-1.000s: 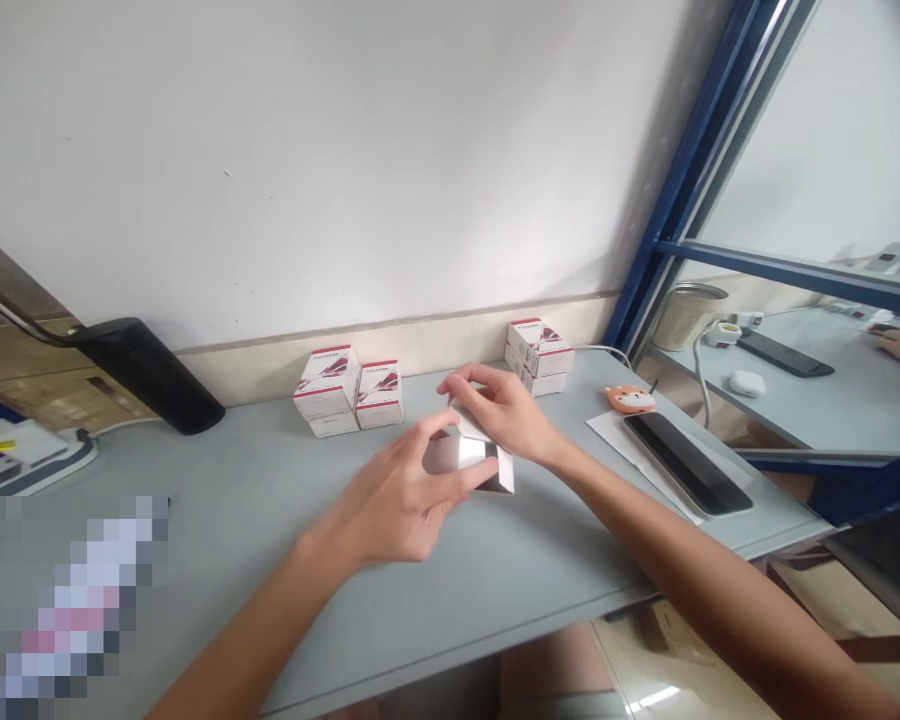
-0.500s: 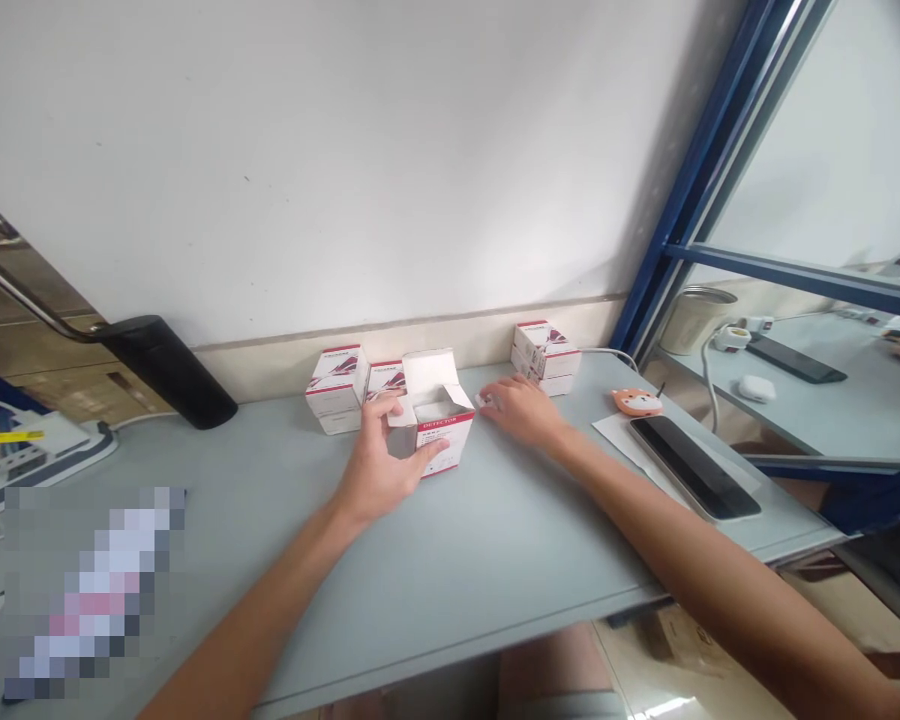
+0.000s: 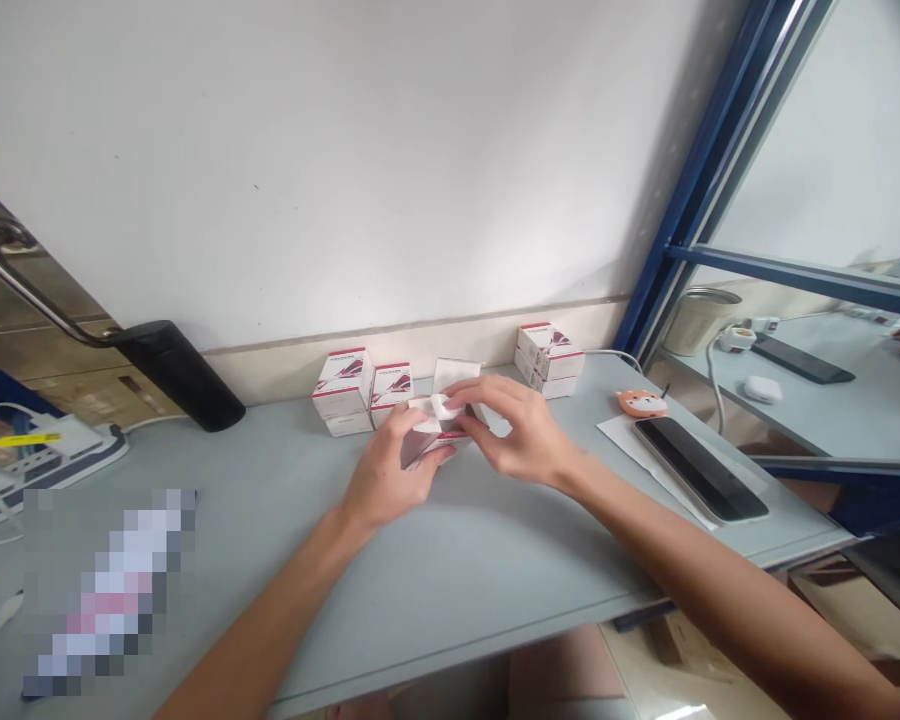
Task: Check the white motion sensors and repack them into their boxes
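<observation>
My left hand (image 3: 386, 470) grips a small white and red cardboard box (image 3: 420, 443) by its left side, thumb across the front. The box is tilted and its top is open, with one flap (image 3: 459, 374) standing up at the back. Above the opening, my right hand (image 3: 521, 428) pinches a small white piece (image 3: 442, 406) between thumb and fingertips. I cannot make out what kind of piece it is, nor how far it reaches into the box. Just behind my left hand stand closed boxes of the same print (image 3: 343, 385).
More matching boxes (image 3: 547, 355) are stacked by the wall at right. On the grey table (image 3: 450, 590) lie a phone (image 3: 701, 470) on paper and an orange animal-faced item (image 3: 642, 403). At left are a black cylinder (image 3: 184, 375), a power strip (image 3: 60, 460) and a blurred-out packet (image 3: 112, 595).
My right hand has moved left from the table beside the box to above its opening, carrying the white piece. The box has tipped in my left hand.
</observation>
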Motion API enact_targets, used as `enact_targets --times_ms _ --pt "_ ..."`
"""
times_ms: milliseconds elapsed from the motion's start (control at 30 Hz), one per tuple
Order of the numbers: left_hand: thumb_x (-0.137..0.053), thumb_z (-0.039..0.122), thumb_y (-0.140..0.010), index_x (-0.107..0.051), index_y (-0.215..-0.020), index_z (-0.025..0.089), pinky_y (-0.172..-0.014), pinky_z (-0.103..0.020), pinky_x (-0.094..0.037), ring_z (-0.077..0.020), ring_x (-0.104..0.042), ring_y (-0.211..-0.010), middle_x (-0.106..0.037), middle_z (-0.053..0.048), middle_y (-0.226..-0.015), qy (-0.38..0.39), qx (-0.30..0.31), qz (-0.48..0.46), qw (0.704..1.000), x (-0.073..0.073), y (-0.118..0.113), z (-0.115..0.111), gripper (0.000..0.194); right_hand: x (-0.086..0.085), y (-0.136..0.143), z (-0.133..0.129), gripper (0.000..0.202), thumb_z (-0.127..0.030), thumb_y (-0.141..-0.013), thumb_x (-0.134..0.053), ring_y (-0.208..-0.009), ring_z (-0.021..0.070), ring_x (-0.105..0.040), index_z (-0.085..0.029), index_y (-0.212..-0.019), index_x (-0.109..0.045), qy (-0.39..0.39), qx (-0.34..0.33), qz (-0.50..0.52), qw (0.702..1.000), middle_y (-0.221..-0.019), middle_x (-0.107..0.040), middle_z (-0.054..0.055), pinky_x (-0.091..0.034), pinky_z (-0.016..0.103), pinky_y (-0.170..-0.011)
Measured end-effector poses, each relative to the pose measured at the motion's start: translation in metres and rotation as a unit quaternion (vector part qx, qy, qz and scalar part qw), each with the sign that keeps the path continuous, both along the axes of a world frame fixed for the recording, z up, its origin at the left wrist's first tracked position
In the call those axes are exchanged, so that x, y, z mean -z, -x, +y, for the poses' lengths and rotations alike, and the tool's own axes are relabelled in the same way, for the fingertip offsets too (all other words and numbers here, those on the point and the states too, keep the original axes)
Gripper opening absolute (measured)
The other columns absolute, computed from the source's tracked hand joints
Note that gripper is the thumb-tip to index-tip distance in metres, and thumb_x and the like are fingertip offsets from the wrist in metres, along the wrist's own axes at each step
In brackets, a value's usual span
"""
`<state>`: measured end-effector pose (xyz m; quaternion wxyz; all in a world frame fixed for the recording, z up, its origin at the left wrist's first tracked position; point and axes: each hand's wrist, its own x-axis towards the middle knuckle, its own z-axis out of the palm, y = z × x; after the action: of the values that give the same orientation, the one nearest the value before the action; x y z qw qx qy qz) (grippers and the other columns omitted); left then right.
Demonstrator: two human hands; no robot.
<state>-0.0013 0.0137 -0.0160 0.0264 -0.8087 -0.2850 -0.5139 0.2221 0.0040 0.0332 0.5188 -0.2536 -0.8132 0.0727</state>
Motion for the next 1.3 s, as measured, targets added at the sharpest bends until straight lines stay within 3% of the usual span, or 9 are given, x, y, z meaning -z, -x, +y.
enact_targets --times_ms 200,367,467,567,667,767,867,1033,1300 --pt "-0.077 0.013 -0.088 -0.043 -0.132 0.027 -0.076 -0.031 -0.055 -0.016 -0.063 -0.086 -0.059 0.0 -0.1 -0.018 0.022 -0.011 1.0 0.001 0.001 0.002 0.057 -0.001 -0.007 0.007 0.016 -0.016 -0.098 -0.067 -0.108 0.0238 -0.07 -0.027 -0.107 -0.075 0.034 0.015 -0.097 0.995 -0.112 -0.081 0.003 -0.05 0.043 -0.098" --pt "-0.072 0.011 -0.09 -0.042 -0.14 0.029 -0.086 -0.039 -0.059 -0.0228 -0.064 -0.108 -0.059 -0.008 -0.118 -0.011 0.01 -0.013 1.0 0.001 0.003 0.006 0.061 -0.008 -0.011 0.007 0.026 -0.03 -0.108 -0.055 -0.126 0.0254 -0.061 -0.03 -0.123 -0.076 0.029 -0.025 -0.086 0.996 -0.137 -0.067 0.008 -0.048 0.046 -0.108" --pt "-0.072 0.012 -0.091 -0.044 -0.144 0.031 -0.089 -0.042 -0.06 -0.0273 -0.061 -0.121 -0.056 -0.012 -0.13 -0.009 -0.022 0.009 1.0 0.0 0.002 0.005 0.063 -0.003 -0.025 0.021 0.033 -0.031 -0.109 -0.048 -0.12 0.0241 -0.065 -0.029 -0.134 -0.07 0.096 0.061 -0.037 0.993 -0.13 -0.066 0.01 -0.053 0.042 -0.102" --pt "-0.071 0.01 -0.091 -0.043 -0.145 0.031 -0.094 -0.045 -0.06 -0.0275 -0.061 -0.122 -0.054 -0.012 -0.129 -0.032 -0.032 0.027 0.999 -0.001 0.001 0.004 0.064 0.015 -0.044 0.041 0.027 -0.026 -0.102 -0.059 -0.093 0.0226 -0.07 -0.028 -0.125 -0.073 0.215 0.199 -0.173 0.94 -0.117 -0.07 0.009 -0.055 0.037 -0.083" --pt "-0.069 0.011 -0.093 -0.044 -0.145 0.03 -0.097 -0.048 -0.058 -0.0263 -0.062 -0.117 -0.054 -0.011 -0.125 -0.036 -0.054 0.031 0.997 -0.002 0.001 0.004 0.061 0.034 -0.057 0.057 0.021 -0.016 -0.084 -0.079 -0.078 0.0215 -0.069 -0.025 -0.103 -0.08 0.27 0.208 -0.248 0.907 -0.102 -0.074 0.008 -0.05 0.032 -0.07" --pt "-0.067 0.011 -0.094 -0.049 -0.141 0.03 -0.095 -0.048 -0.059 -0.0269 -0.063 -0.116 -0.052 -0.012 -0.128 -0.035 -0.083 0.047 0.995 -0.003 0.001 0.004 0.054 0.037 -0.058 0.062 0.007 -0.016 -0.085 -0.078 -0.073 0.02 -0.068 -0.023 -0.084 -0.079 0.279 0.191 -0.24 0.91 -0.087 -0.074 0.005 -0.049 0.03 -0.068" --pt "-0.064 0.01 -0.095 -0.055 -0.134 0.029 -0.088 -0.042 -0.061 -0.0268 -0.064 -0.114 -0.05 -0.013 -0.131 -0.054 -0.113 0.078 0.989 -0.004 0.002 0.004 0.044 0.019 -0.045 0.05 0.016 -0.032 -0.101 -0.064 -0.086 0.0199 -0.07 -0.025 -0.096 -0.078 0.251 0.167 -0.18 0.936 -0.102 -0.076 0.006 -0.054 0.033 -0.079" --pt "-0.061 0.009 -0.096 -0.059 -0.128 0.027 -0.075 -0.034 -0.06 -0.0262 -0.068 -0.108 -0.049 -0.016 -0.135 -0.071 -0.143 0.138 0.978 -0.004 0.003 0.001 0.037 -0.007 -0.008 0.009 0.019 -0.042 -0.102 -0.067 -0.12 0.0242 -0.066 -0.026 -0.101 -0.077 0.114 -0.004 0.065 0.991 -0.124 -0.07 0.008 -0.053 0.043 -0.107" --pt "-0.067 0.013 -0.093 -0.061 -0.117 0.025 -0.069 -0.029 -0.057 -0.0234 -0.07 -0.098 -0.055 -0.015 -0.127 -0.124 -0.144 0.164 0.968 -0.005 -0.004 -0.005 0.027 0.01 -0.003 0.015 0.013 -0.034 -0.099 -0.07 -0.115 0.0271 -0.061 -0.027 -0.092 -0.078 0.123 0.099 0.006 0.987 -0.123 -0.07 0.006 -0.048 0.052 -0.109"
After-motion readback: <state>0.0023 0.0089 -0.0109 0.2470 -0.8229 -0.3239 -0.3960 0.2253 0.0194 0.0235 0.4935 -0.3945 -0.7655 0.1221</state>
